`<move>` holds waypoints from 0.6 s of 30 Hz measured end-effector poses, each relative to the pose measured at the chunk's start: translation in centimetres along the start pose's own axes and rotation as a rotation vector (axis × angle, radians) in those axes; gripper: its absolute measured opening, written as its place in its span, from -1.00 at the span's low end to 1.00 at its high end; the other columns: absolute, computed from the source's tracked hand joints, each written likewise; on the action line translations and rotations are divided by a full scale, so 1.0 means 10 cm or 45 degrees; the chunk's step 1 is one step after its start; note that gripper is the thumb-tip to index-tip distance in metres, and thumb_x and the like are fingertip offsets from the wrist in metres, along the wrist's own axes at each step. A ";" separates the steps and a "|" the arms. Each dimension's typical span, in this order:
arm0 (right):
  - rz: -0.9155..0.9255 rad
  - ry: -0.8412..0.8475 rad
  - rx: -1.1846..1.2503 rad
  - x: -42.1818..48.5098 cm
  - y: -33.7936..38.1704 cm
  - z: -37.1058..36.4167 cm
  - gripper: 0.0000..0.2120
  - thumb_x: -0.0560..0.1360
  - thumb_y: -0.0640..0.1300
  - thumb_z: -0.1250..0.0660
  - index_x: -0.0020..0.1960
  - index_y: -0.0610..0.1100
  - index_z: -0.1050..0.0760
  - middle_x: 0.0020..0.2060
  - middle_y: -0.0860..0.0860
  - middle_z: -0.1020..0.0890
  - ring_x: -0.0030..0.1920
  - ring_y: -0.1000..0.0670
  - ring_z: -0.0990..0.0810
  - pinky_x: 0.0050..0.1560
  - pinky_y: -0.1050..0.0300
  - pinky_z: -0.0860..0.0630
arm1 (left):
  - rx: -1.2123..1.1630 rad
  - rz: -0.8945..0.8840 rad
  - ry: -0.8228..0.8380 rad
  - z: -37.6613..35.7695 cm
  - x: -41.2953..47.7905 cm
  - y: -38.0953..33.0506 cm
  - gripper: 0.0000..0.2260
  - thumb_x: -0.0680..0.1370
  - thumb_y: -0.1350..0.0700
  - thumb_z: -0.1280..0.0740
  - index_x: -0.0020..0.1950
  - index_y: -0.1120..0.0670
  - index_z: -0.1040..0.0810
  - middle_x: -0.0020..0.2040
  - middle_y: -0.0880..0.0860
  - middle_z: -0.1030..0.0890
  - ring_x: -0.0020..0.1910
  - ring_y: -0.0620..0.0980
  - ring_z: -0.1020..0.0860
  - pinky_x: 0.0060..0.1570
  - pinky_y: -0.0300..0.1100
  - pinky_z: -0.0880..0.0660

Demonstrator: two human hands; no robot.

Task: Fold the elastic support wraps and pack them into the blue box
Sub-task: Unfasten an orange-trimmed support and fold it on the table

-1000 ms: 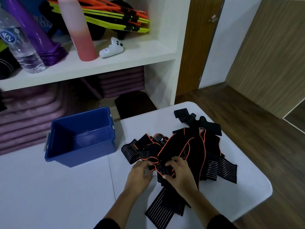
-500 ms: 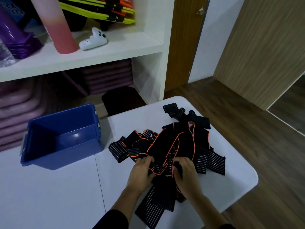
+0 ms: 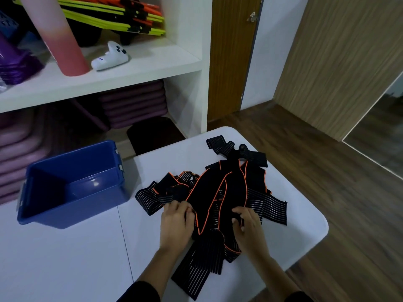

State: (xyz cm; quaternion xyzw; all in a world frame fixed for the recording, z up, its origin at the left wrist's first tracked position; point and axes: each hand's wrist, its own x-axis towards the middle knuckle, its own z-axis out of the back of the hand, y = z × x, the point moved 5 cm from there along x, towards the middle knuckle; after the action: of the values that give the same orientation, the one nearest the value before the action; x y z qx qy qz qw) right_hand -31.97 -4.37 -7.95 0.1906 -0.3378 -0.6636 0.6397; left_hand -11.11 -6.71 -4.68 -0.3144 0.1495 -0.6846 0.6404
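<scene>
**White surface: box left, wraps right**

The white surface (image 3: 65,258) is two panels joined at a seam (image 3: 125,240) that runs near to far, with rounded corners on the right panel. A blue box (image 3: 76,214) sits open-topped at the far edge of the left panel, its right end at the seam. The elastic wraps (image 3: 229,188), black with orange edging and pale stripes, lie in one loose tangled heap on the right panel, just beside the box. One striped strap (image 3: 196,275) trails toward the near edge. The heap's far end lies close to the far right corner.
</scene>
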 end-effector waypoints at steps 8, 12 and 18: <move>-0.021 0.206 0.096 0.11 -0.04 0.20 -0.73 0.43 -0.14 -0.41 0.11 -0.04 -0.50 -0.01 0.12 -0.52 0.03 0.10 -0.48 0.02 0.24 -0.42 | -0.412 0.178 -0.049 0.16 0.21 -0.23 -0.80 0.50 0.25 -0.35 0.09 0.06 -0.56 0.04 0.03 -0.45 -0.10 -0.15 -0.48 -0.14 -0.62 -0.33; -0.059 0.806 -0.071 -0.10 0.00 0.05 -0.66 0.31 0.12 -0.46 0.02 0.05 -0.51 -0.04 0.16 -0.53 0.01 0.16 -0.49 -0.02 0.26 -0.44 | -0.449 0.231 -0.096 0.19 0.20 -0.24 -0.80 0.48 0.29 -0.35 0.04 0.05 -0.59 0.04 0.06 -0.48 -0.04 -0.08 -0.51 -0.11 -0.63 -0.33; -0.005 0.949 -0.260 -0.21 -0.07 0.02 -0.76 0.39 -0.04 -0.43 -0.33 0.11 -0.39 -0.29 0.16 -0.46 -0.28 0.17 -0.43 -0.28 0.38 -0.29 | -0.420 0.237 -0.079 0.22 0.14 -0.26 -0.79 0.45 0.32 -0.37 -0.02 0.04 -0.61 -0.01 0.09 -0.51 -0.15 -0.15 -0.51 -0.22 -0.59 -0.37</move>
State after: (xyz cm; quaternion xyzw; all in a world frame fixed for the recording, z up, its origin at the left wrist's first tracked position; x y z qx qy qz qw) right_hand -32.43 -2.28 -8.67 0.3547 -0.0141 -0.5804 0.7329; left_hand -11.69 -7.23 -1.10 -0.4209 0.2683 -0.5786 0.6450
